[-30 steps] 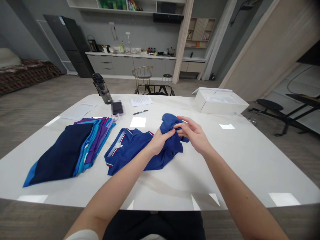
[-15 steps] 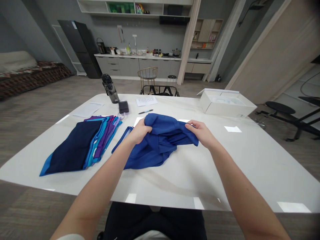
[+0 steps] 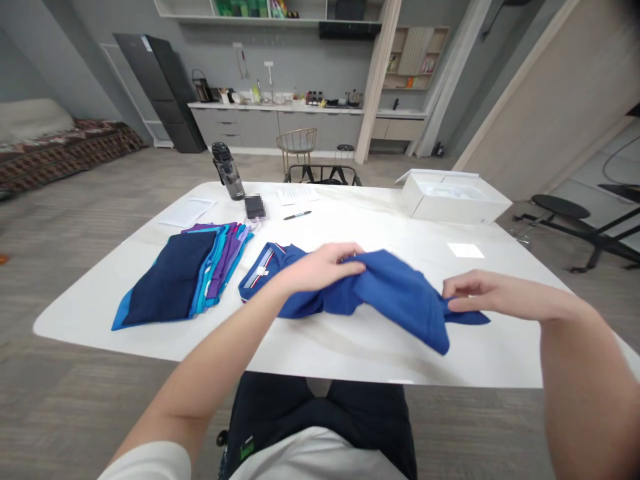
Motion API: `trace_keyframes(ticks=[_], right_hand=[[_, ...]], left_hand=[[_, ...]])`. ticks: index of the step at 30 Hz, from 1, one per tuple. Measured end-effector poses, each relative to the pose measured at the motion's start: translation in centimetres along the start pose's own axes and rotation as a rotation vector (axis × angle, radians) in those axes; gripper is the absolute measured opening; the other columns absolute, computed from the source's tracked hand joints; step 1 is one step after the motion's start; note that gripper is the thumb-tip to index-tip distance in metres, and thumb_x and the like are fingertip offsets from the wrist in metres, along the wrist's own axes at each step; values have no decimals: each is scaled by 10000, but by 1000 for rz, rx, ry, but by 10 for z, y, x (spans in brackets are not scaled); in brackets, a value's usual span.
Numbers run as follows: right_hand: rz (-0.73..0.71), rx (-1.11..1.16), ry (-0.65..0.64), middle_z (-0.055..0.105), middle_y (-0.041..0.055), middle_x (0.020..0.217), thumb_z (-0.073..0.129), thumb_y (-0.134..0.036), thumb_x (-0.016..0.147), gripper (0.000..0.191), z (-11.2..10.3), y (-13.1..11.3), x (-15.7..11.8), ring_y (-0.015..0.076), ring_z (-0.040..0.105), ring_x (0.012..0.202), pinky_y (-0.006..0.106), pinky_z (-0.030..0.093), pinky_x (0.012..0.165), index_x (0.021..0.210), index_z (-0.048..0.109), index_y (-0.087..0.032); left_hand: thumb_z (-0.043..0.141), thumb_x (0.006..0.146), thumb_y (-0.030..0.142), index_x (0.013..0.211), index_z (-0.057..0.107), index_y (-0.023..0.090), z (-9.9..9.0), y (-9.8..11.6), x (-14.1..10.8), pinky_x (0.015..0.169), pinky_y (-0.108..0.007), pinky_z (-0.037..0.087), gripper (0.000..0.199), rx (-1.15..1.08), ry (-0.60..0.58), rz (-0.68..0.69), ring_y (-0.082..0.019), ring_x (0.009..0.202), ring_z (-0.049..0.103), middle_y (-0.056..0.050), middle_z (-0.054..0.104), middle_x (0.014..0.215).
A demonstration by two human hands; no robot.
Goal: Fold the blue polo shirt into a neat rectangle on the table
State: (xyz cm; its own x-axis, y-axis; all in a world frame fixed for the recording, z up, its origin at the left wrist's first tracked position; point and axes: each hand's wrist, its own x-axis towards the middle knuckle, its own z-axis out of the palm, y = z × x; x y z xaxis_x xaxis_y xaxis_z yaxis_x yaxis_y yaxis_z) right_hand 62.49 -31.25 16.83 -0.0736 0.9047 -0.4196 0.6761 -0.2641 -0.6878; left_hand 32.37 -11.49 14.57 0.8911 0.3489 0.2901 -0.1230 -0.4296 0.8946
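Note:
A blue collared shirt (image 3: 400, 293) stretches across the middle of the white table (image 3: 350, 353). Its collar, with red and white trim and a white label, lies at the left end. My left hand (image 3: 330, 267) pinches the fabric near the middle, thumb and fingers closed on it. Farther right, my right hand (image 3: 475, 293) grips the shirt's lower end, with a corner of cloth sticking out past the fingers. Between the hands the cloth is lifted and a fold hangs toward the table's front edge. A stack of folded clothes (image 3: 170, 277), navy on top, lies left of the shirt.
Behind the stack are a dark water bottle (image 3: 229, 172), a small blurred dark object (image 3: 255, 207) and papers (image 3: 187, 212). A pen (image 3: 297, 215) lies near the middle. An open white box (image 3: 450, 200) stands at the back right. Beyond is a chair (image 3: 323, 175).
My right hand has drawn the shirt's end to the right, and my left hand has shifted right along it. The bunched shirt is now stretched out, its collar showing at the left.

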Motion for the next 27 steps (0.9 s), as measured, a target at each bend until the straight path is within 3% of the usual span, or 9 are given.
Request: trace_keyframes(ticks=[3,5,8,11,16,20,23,25,27], right_hand=[[112,-55,-72,711,104,829,728,-458,798,194,31,30,29,223,644,756,323,489,663,793,776,-271],[84,-92,79,728,103,837,739,-426,743,202,53,31,63,247,649,738,338,490,656,853,792,-264],[-143,-122,277,734,78,880,645,-367,839,205,85,8,137,233,645,782,335,487,728,939,779,-249],[-292,-76,415,735,71,982,629,-260,867,166,113,-24,225,206,635,823,324,481,798,959,761,-216],[-162,70,466,721,52,849,594,-225,911,167,127,-38,321,167,634,712,287,485,755,986,738,-186],[57,-30,162,588,-8,550,608,-173,843,145,95,-5,312,143,535,500,253,424,573,951,703,-158],[67,32,16,528,-29,515,684,-218,775,89,61,34,280,112,452,484,226,331,494,840,648,-167],[76,188,32,534,-43,583,770,-313,716,274,44,57,262,97,416,496,218,297,466,909,621,-186],[39,355,206,618,-6,777,792,-369,680,399,34,74,252,106,483,591,212,355,495,993,611,-199]], left_hand=[[519,972,386,1056,751,200,31,-54,-39,812,-310,528,309,32,-241,-161,-216,912,686,-57,754,1014],[518,974,414,1101,733,197,28,-88,-62,814,-341,522,331,217,-27,-295,-236,899,680,-74,747,1029],[635,909,370,1309,610,167,3,-131,-87,971,-496,446,449,874,472,-493,-360,1182,579,-195,614,1329],[555,948,281,1237,608,123,-17,-163,-101,965,-527,433,333,1098,465,-680,-366,1151,588,-216,652,1192],[401,1012,209,1196,610,192,-14,-202,-88,999,-470,437,279,981,377,-425,-274,1096,620,-123,671,1128],[397,1020,219,1232,601,201,-12,-220,-35,1032,-418,443,294,674,212,-157,-238,1095,630,-93,684,1153],[386,1020,229,1244,604,187,-2,-227,17,1076,-405,425,315,538,131,-87,-232,1039,652,-92,698,1145],[418,994,197,1217,618,192,10,-228,45,1103,-383,404,300,512,86,-39,-227,1045,649,-81,703,1127],[453,933,137,1144,639,202,20,-225,63,1091,-373,403,289,472,109,1,-235,1079,624,-81,697,1102]])
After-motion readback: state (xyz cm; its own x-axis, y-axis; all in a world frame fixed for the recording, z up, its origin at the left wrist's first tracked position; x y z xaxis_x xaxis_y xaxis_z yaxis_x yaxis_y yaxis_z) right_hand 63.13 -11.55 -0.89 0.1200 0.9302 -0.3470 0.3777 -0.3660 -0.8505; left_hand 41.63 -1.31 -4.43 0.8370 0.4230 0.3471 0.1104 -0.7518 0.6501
